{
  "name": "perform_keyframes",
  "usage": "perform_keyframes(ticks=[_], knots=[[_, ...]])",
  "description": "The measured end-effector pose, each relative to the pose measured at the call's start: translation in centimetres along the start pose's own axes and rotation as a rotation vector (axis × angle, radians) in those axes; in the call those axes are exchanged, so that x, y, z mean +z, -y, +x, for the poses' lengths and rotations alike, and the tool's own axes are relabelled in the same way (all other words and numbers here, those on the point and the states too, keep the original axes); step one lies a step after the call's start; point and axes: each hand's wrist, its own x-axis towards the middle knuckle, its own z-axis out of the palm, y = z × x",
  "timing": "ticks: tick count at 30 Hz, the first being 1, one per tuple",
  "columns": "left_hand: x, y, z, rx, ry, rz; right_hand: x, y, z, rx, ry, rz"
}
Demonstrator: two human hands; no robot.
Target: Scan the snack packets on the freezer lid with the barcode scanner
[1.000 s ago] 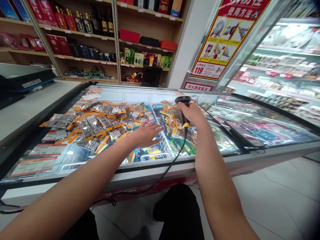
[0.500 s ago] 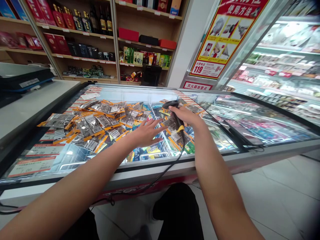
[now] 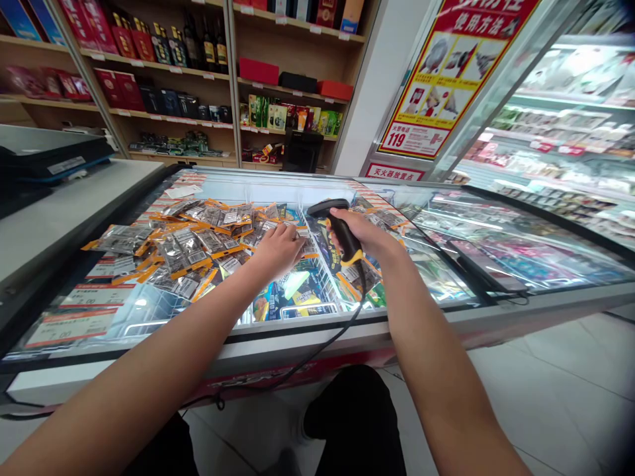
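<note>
My right hand [image 3: 364,231] grips a black and yellow barcode scanner [image 3: 344,239] above the glass top of a chest freezer, its cable hanging down over the front edge. To its left, my left hand [image 3: 282,250] has curled fingers at a small clear packet with an orange edge [image 3: 311,250]; the fingertips are partly hidden. Beside the left hand, a pile of similar orange-edged packets [image 3: 183,248] with dark contents and white labels lies on the glass. More of these packets [image 3: 351,277] lie below the scanner.
Through the freezer's glass [image 3: 141,304], wire baskets and colourful bags [image 3: 292,294] show. Price tags [image 3: 74,327] line its left side. A counter with a black device [image 3: 54,162] stands at left. Shelves of bottles and boxes [image 3: 297,80] rise behind. The scanner cable [image 3: 317,347] loops across the front.
My left hand has drawn back left from beneath the scanner, and its spread fingers have curled. A packet under the scanner has left that spot. The scanner has shifted slightly left.
</note>
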Motion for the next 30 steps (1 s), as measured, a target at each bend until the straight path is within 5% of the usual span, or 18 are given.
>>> perform_keyframes(ticks=[8,30], knots=[[1.5,0.5,0.6,-0.14,-0.102,-0.001,-1.4,0.0,-1.0,0.143,0.226,-0.183],[0.8,0.3,0.4,-0.14,-0.049,-0.018,-2.0,0.3,-1.5,0.105,0.276,-0.127]])
